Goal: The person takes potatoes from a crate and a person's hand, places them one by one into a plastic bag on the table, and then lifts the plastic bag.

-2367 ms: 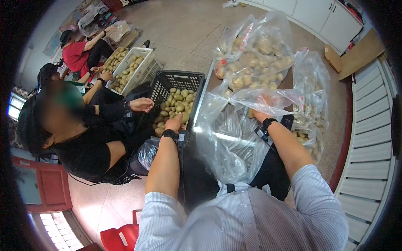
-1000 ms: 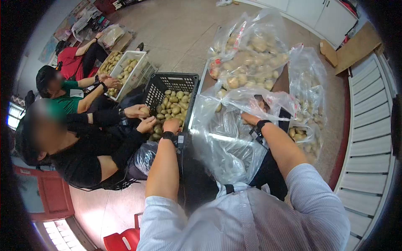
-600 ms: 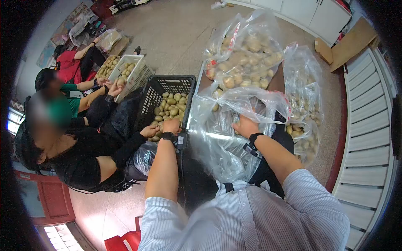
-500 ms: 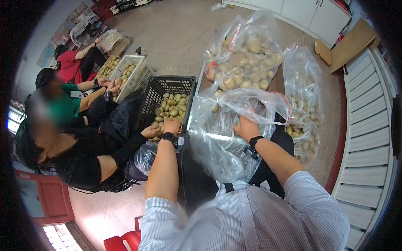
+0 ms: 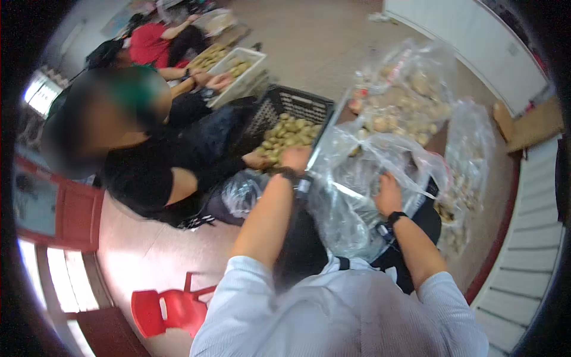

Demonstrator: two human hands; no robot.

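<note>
My left hand (image 5: 295, 158) reaches over the near right corner of the black crate (image 5: 300, 98), against the potatoes (image 5: 289, 134); its fingers are blurred and partly hidden. My right hand (image 5: 389, 191) lies on the crumpled clear plastic bag (image 5: 348, 217), its fingers stretched up and slightly apart, with nothing seen in it. Behind that bag, a large clear bag of potatoes (image 5: 407, 107) rests on the table. Another long clear bag (image 5: 467, 160) with potatoes stands to the right.
A co-worker in black (image 5: 143, 178) sits at the left, one hand at the crate. Further back are a white crate of potatoes (image 5: 253, 65) and a person in red (image 5: 147, 44). A red chair (image 5: 178, 310) stands at the lower left; cardboard (image 5: 538, 131) leans at the right.
The whole view has swung, so the scene sits further right and the red chair shows more. My left hand stays at the crate and my right hand stays at the crumpled bag.
</note>
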